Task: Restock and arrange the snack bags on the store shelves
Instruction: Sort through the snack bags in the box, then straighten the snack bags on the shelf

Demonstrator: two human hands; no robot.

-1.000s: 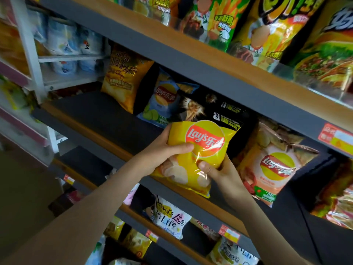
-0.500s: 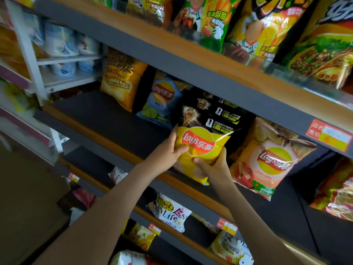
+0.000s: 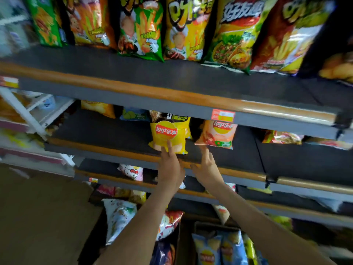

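A yellow Lay's chip bag (image 3: 168, 134) stands upright on the dark middle shelf (image 3: 107, 134), in front of a black bag (image 3: 172, 117). My left hand (image 3: 171, 165) is just below it, with straight fingertips touching the bag's lower edge. Hovering over the shelf's front edge, my right hand (image 3: 207, 165) has spread fingers, holds nothing and is clear of the bag. An orange Lay's bag (image 3: 217, 134) stands to the right of the yellow one.
The upper shelf (image 3: 152, 92) carries a row of tall snack bags (image 3: 187, 29). A red price tag (image 3: 223, 115) hangs on its edge. A blue bag (image 3: 134, 114) and a yellow bag (image 3: 99, 108) stand further left. Lower shelves and a box hold more bags (image 3: 215, 247).
Both hands have let go of the yellow Lay's bag, which now stands on the middle shelf. The hands have drawn back toward the shelf edge, and the camera has tilted up.
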